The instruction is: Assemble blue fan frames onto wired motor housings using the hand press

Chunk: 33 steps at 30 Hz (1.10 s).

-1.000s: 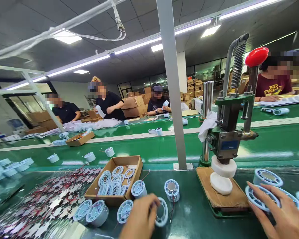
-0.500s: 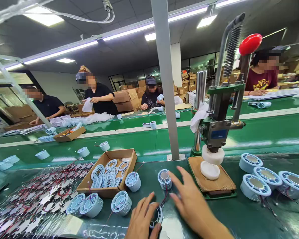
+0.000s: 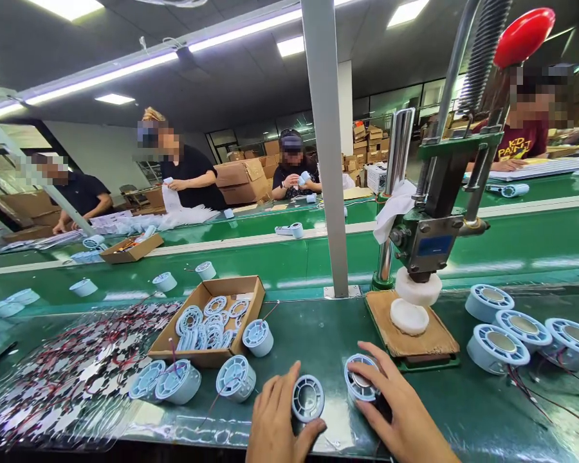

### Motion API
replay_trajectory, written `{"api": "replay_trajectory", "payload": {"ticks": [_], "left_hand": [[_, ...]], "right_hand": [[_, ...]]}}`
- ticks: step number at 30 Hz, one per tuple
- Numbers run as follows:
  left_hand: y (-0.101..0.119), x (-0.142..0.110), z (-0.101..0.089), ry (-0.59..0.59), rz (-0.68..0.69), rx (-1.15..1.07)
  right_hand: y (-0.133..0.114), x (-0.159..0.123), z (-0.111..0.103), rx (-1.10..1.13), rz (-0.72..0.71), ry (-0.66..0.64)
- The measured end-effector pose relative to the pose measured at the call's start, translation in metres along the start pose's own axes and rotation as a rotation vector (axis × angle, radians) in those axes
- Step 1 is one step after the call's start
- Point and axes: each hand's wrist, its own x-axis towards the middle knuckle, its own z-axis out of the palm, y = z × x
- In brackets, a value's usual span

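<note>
My left hand [image 3: 276, 415] curls around a light blue slotted ring [image 3: 296, 406], its thumb at the lower edge and its fingers along the left side. Just to the right, my right hand [image 3: 398, 402] grips a small light blue round housing [image 3: 359, 381] with a metal disc in its top. The thumb and fingers sit on its rim and right side. Ring and housing are apart, low over the near part of the green table [image 3: 313, 328]. My palms hide the far sides of both pieces.
A hand press [image 3: 434, 238] with white round dies [image 3: 409, 316] stands right of centre. Several disc-fitted housings [image 3: 498, 347] sit beyond it. Leftward are a cardboard box [image 3: 255, 308] of rings, more housings [image 3: 235, 378] and wired plates [image 3: 87, 373]. Co-workers sit or stand across the bench.
My right hand has closed on the housing and brought it nearer and to the right. The ring at my left hand now shows more fully, a little higher. The view has shifted slightly.
</note>
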Motion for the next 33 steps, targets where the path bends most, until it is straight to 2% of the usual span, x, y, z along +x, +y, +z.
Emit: {"api": "replay_trajectory", "payload": {"ticks": [2, 5, 8, 10, 13, 16, 18, 21, 25, 30, 32, 33], "left_hand": [[0.008, 0.005, 0.001, 0.016, -0.062, 0.026], [0.008, 0.011, -0.003, -0.058, -0.041, 0.010], [0.009, 0.016, -0.008, -0.046, -0.120, -0.117], [0.020, 0.021, -0.010, -0.014, -0.156, -0.260], [0.050, 0.031, -0.011, -0.048, -0.010, -0.381], [0.075, 0.039, -0.008, -0.070, 0.118, -0.361], [0.081, 0.041, -0.005, -0.063, 0.121, -0.356], [0.078, 0.040, -0.001, -0.053, 0.067, -0.371], [0.075, 0.038, 0.004, -0.051, 0.005, -0.423], [0.084, 0.033, 0.014, -0.015, -0.082, -0.478], [0.085, 0.030, 0.020, -0.026, -0.112, -0.508], [0.084, 0.029, 0.022, -0.039, -0.129, -0.523]], "right_hand": [[0.000, -0.009, 0.004, 0.016, 0.007, 0.051], [-0.004, -0.014, 0.015, 0.053, 0.033, 0.156], [-0.008, -0.014, 0.025, 0.073, 0.068, 0.260], [-0.009, -0.013, 0.029, 0.063, 0.060, 0.281], [-0.009, -0.011, 0.028, 0.031, 0.022, 0.294], [-0.009, -0.009, 0.028, 0.024, 0.000, 0.298], [-0.009, -0.009, 0.029, 0.031, 0.031, 0.320], [-0.011, -0.009, 0.033, 0.028, 0.077, 0.352], [-0.014, -0.010, 0.034, 0.005, 0.095, 0.357], [-0.012, -0.013, 0.042, -0.041, 0.136, 0.325], [-0.010, -0.013, 0.037, -0.068, 0.107, 0.246], [-0.010, -0.011, 0.028, -0.097, 0.073, 0.175]]}}
